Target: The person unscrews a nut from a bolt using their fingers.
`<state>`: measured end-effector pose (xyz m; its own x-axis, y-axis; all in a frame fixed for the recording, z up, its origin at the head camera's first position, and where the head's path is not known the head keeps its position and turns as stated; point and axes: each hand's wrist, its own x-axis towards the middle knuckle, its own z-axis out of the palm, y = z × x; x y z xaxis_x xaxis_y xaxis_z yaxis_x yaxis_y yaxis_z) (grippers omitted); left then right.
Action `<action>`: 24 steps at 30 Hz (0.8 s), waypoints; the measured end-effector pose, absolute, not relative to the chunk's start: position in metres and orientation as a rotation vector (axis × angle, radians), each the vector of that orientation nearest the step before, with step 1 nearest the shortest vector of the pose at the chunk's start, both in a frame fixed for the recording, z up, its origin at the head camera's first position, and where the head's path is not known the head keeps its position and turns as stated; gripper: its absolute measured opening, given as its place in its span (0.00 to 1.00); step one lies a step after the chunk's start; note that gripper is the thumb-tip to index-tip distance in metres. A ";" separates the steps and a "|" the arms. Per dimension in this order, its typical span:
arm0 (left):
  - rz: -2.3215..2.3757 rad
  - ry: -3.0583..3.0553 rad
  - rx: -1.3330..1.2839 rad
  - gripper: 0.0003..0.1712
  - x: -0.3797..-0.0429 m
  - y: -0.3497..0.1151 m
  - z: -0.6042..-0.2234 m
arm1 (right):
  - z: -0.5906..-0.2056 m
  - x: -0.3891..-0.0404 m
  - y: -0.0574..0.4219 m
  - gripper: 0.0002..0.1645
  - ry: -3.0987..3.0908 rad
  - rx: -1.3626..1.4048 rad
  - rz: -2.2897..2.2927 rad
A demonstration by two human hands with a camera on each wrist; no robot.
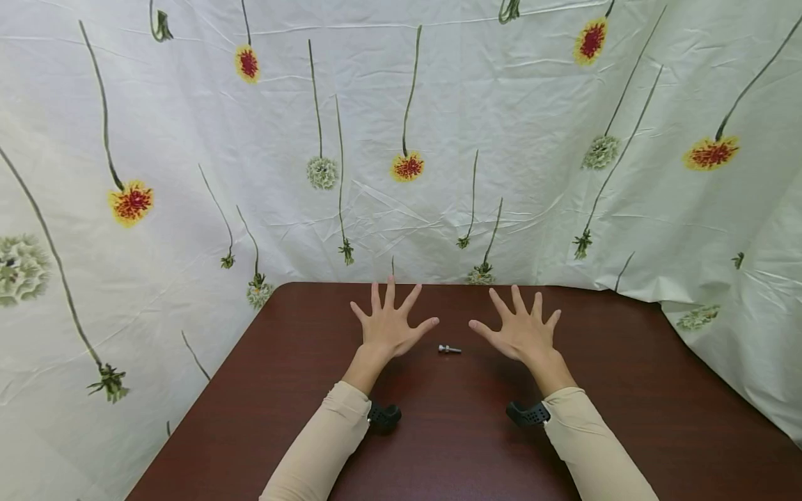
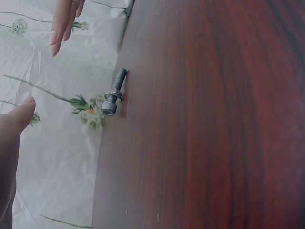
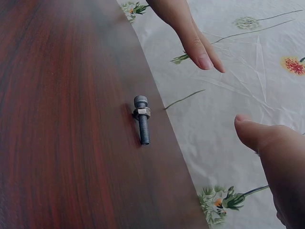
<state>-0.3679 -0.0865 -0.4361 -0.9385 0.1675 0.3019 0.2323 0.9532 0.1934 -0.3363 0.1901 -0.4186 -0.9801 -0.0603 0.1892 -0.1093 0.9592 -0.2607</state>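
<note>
Hovering left hand (image 1: 386, 330): released.
Right hand (image 1: 519, 334): released.
Bolt (image 3: 144, 128): right hand's 9 o'clock; underside hidden.
Sleeves (image 1: 326, 442): cropped, 6 o'clock.

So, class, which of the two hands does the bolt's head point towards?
The left hand. The bolt has its head on that side, while its threaded tip points towards the right hand.
</note>
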 end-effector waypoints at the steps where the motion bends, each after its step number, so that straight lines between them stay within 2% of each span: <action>1: -0.330 -2.820 -0.296 0.51 -0.368 -0.086 -0.436 | -0.419 -0.336 0.190 0.59 -2.930 0.128 0.405; 17: -0.401 -2.821 -0.369 0.50 -0.370 -0.086 -0.435 | -0.417 -0.336 0.187 0.59 -2.902 0.146 0.486; 24: -0.693 -2.769 -0.486 0.51 -0.375 -0.084 -0.437 | -0.413 -0.337 0.182 0.57 -2.908 0.225 0.690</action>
<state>-0.3747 -0.0844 -0.4366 -0.9142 0.2580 0.3124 0.3747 0.8316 0.4098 -0.3373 0.1819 -0.4133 -0.9784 -0.1117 0.1742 -0.1781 0.8833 -0.4338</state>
